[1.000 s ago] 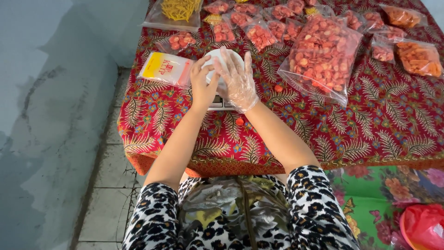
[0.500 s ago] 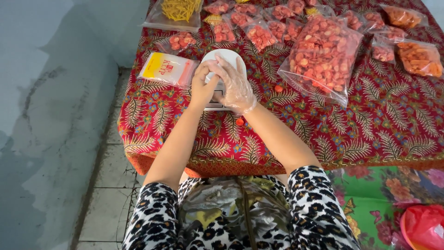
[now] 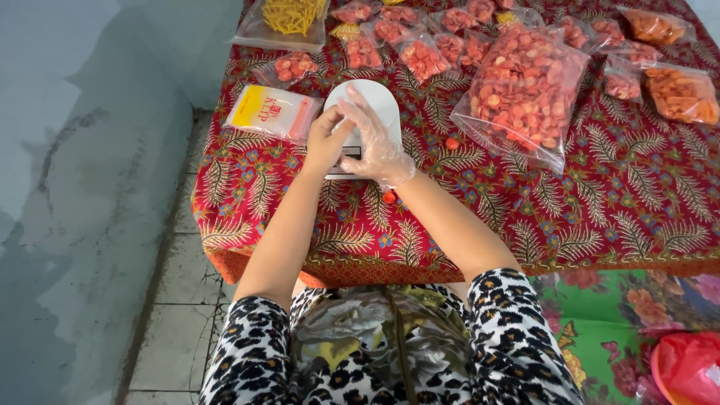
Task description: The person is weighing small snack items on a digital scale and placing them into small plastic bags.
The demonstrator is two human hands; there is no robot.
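Both hands over the white scale: left hand curled, bare; right hand in clear glove, fingers spread loose. Contents of either grip can't be made out. Big bag of red chips sits right of scale.

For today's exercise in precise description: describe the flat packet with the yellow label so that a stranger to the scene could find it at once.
Start at the table under the red patterned cloth and find the white kitchen scale near its left side, where both hands meet. Just left of the scale, beside the bare left hand, lies the flat packet. Unlike the bags of orange-red snacks around it, it is flat and whitish with a yellow label.
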